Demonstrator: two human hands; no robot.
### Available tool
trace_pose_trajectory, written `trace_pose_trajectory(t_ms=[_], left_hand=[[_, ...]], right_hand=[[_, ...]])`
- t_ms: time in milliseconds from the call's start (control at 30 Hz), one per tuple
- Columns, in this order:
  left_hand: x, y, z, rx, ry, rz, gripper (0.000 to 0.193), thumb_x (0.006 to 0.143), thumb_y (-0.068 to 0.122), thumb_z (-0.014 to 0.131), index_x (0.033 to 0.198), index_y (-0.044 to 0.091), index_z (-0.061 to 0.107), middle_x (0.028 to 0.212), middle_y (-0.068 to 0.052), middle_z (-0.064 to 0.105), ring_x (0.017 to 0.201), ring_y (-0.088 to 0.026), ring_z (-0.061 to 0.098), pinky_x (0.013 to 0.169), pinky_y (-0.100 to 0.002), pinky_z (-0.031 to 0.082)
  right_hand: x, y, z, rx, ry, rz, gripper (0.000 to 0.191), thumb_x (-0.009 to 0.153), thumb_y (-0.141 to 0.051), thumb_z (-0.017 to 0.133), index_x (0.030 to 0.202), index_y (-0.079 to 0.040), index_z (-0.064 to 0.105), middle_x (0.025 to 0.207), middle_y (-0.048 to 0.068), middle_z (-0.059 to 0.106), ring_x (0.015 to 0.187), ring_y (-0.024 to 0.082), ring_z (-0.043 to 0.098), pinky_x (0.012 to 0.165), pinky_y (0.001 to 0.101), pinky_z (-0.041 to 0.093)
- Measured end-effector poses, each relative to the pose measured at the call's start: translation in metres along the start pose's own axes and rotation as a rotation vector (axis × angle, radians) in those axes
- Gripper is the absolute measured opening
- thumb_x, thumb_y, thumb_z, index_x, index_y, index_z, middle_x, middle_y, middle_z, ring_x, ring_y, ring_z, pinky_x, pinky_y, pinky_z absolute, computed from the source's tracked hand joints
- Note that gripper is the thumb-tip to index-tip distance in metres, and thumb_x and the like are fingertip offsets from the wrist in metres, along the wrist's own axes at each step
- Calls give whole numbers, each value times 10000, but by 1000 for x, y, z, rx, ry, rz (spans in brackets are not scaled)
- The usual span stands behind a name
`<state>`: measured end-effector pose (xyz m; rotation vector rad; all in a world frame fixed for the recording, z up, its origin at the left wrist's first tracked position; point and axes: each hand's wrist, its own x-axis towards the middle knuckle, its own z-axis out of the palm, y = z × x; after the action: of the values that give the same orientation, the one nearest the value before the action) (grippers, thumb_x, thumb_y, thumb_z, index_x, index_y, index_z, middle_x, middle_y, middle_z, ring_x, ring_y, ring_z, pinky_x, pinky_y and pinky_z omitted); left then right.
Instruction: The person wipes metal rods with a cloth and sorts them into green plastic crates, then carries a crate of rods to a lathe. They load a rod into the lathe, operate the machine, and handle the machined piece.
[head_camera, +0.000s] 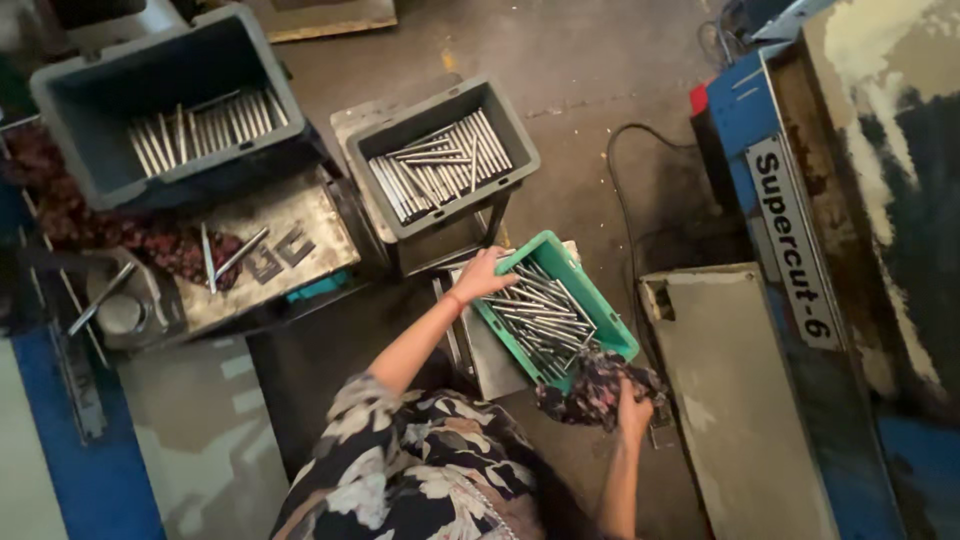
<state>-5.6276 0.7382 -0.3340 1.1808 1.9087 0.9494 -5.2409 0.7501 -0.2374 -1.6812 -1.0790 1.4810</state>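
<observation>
Dim, warm indoor light with soft shadows on the floor, faint glints on the metal rods, slight softness all over, and bent, stretched lines toward the left and right edges.

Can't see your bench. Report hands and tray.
Left hand grips green tray rim. Right hand holds patterned cloth at near corner. Metal rods inside. Nothing blocking.

- a large grey bin of metal rods, upper left of the frame
- a smaller grey bin of rods at centre top
- a worn steel plate with two loose rods, left of centre
- a blue machine on the right edge
- a black cable on the floor
</observation>
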Motion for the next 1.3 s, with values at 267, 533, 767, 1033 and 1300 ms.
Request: trace_pose_trajectory(t_ms=[267,533,767,1033,1300], left_hand=[[40,7,31,137,-132,-110,624,707,312,767,1266,66,643,1206,-252,687,1151,-412,660,994,-467,513],[-40,-26,34,22,30,-382,449,744,236,698,1138,30,634,1073,-284,701,1037,-441,674,906,-490,535],[-205,-41,69,-67,335,-566,383,784,309,694,1001,0,753,991,-293,725,975,-432,721,876,-488,566],[-316,4,119,-305,543,-857,428,738,275,646,1121,100,722,1066,-250,726,1047,-449,681,923,-508,541],[-354,22,152,-387,707,-922,444,733,275,659,1125,78,725,1099,-243,732,1085,-435,688,959,-485,540]], right_hand=[[60,60,37,-116,166,-74,394,772,-93,806,1135,4,690,1000,76,723,825,187,678,701,366,576],[66,37,20,-106,-91,247,229,879,-154,747,1001,36,711,845,145,670,698,264,575,572,412,485],[95,7,37,-428,-567,115,187,787,-122,762,917,-4,697,828,61,701,687,178,634,611,349,564],[88,-8,73,-661,-843,16,167,777,-109,759,919,-31,719,832,54,726,691,164,665,601,306,547],[72,-2,84,-665,-1003,-48,274,728,-112,726,998,-93,683,848,18,713,734,156,657,666,344,540]])
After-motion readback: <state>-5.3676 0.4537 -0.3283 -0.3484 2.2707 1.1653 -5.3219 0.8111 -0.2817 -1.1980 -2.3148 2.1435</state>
